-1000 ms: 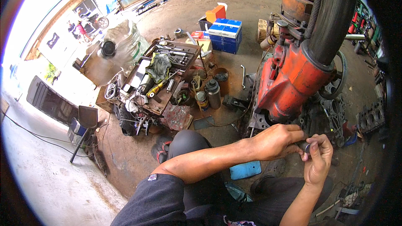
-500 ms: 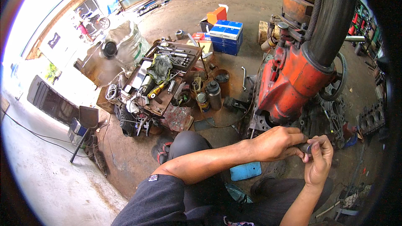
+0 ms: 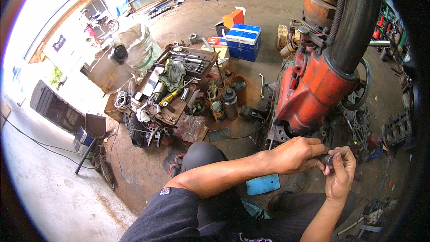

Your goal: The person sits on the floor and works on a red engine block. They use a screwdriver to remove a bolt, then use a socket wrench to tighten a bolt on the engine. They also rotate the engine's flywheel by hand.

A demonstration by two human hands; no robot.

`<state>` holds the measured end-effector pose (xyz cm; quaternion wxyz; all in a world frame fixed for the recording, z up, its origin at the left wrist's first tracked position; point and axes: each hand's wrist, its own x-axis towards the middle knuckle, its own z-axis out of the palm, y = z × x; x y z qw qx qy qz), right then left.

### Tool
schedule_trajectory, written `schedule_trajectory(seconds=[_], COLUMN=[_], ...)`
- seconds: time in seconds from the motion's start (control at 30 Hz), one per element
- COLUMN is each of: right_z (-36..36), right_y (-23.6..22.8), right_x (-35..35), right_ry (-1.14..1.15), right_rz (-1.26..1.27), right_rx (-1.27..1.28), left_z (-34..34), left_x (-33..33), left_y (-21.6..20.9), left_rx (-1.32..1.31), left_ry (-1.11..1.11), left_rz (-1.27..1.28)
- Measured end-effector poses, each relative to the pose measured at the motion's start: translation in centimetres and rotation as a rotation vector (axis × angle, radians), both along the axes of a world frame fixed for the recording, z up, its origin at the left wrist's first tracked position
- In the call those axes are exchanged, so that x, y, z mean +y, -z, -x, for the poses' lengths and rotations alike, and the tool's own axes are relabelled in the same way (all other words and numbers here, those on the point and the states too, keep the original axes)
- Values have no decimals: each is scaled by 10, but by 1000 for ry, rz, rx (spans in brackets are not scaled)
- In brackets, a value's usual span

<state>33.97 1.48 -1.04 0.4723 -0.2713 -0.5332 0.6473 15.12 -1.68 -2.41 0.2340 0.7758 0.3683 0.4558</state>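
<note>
Both my hands meet at the lower right, in front of a red machine (image 3: 311,92) with a thick dark column. Between them is a small dark cylindrical part (image 3: 328,159), mostly covered by fingers. My left hand (image 3: 298,154) closes around its left end, fingers curled. My right hand (image 3: 340,172) pinches the other end between thumb and fingers. What kind of part it is, I cannot make out. Just beyond my left hand lies the metal block (image 3: 280,132) under the machine.
A tool-laden bench (image 3: 183,101) stands to the left, with a dark flask (image 3: 230,103) beside it. Farther back sits a blue box (image 3: 243,42). A blue container (image 3: 263,184) lies below my left forearm. Metal engine parts (image 3: 396,127) are at the right.
The view has shifted very slightly. Both hands keep nearly the same place and grip on the dark part.
</note>
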Motion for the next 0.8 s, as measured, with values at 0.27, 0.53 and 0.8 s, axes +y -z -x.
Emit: schedule_trajectory(seconds=[0.27,0.53,0.8], right_z=[-2,-1,-1], right_y=[4,4,4], right_x=[2,1,1], right_ry=[1,11,17], right_rz=[28,26,23], right_rx=[14,-3,-8], left_z=[-1,-1,-1], left_x=[0,1,0], left_y=[1,3,1], left_rx=[-12,-30,-16], left_ry=[-22,-4,-9], left_rz=[22,31,65])
